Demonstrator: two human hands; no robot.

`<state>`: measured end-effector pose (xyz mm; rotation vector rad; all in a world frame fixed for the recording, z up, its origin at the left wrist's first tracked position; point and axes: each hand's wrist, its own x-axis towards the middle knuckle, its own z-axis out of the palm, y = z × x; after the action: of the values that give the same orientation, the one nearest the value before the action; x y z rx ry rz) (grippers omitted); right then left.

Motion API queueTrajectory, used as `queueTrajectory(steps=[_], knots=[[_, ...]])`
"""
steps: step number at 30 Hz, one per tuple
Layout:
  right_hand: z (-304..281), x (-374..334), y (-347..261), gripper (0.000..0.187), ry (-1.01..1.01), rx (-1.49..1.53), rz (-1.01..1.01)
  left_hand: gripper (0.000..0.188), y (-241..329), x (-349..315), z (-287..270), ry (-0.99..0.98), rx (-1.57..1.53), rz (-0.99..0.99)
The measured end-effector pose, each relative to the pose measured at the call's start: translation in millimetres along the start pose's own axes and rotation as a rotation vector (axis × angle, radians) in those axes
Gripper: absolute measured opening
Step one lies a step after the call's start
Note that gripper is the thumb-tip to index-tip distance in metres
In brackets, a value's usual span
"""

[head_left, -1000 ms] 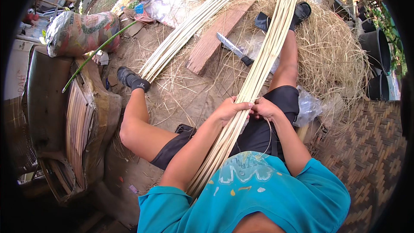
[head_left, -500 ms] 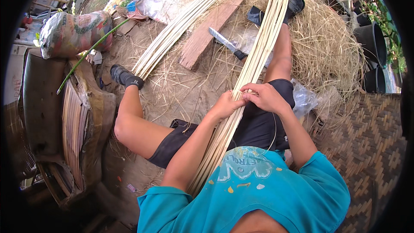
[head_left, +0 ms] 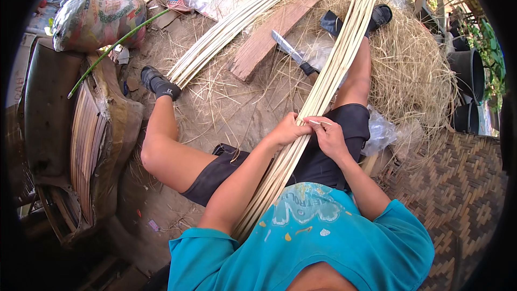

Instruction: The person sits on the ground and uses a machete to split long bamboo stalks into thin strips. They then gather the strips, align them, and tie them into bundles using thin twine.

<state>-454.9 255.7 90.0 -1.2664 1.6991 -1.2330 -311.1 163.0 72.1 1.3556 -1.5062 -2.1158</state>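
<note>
A long bundle of pale split strips, probably bamboo (head_left: 344,59), runs slantwise across my lap and past my right leg. My left hand (head_left: 288,129) is closed round the bundle near its middle. Beside it, my right hand (head_left: 329,137) pinches a thin pale strip (head_left: 316,123) between thumb and fingers, right at the bundle's edge. The strip's other end cannot be made out. Beyond the hands, a machete (head_left: 291,48) with a dark handle lies on the ground, partly behind the bundle.
A second strip bundle (head_left: 237,21) and a wooden plank (head_left: 274,24) lie ahead. Straw shavings (head_left: 414,70) heap at right above a woven mat (head_left: 441,183). At left stand a stuffed sack (head_left: 99,21), a green stick (head_left: 116,46) and a worn brown seat-like object (head_left: 116,124).
My right hand has turned and drawn slightly toward me; the pinched strip now shows between its fingers. A thin loop hanging below that hand no longer shows. My left hand stays on the bundle.
</note>
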Motion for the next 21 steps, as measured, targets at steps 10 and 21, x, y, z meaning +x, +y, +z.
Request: queueTrajectory(steps=[10, 21], knots=[[-13.6, -26.8, -13.8, 0.032, 0.0, 1.112, 0.893, 0.045, 11.6, -6.2, -10.3, -0.412, -0.378, -0.237], [-62.5, -7.2, -93.1, 0.038, 0.009, -0.533, 0.007, 0.031, 13.2, 9.9, -8.3, -0.388, -0.35, -0.434]])
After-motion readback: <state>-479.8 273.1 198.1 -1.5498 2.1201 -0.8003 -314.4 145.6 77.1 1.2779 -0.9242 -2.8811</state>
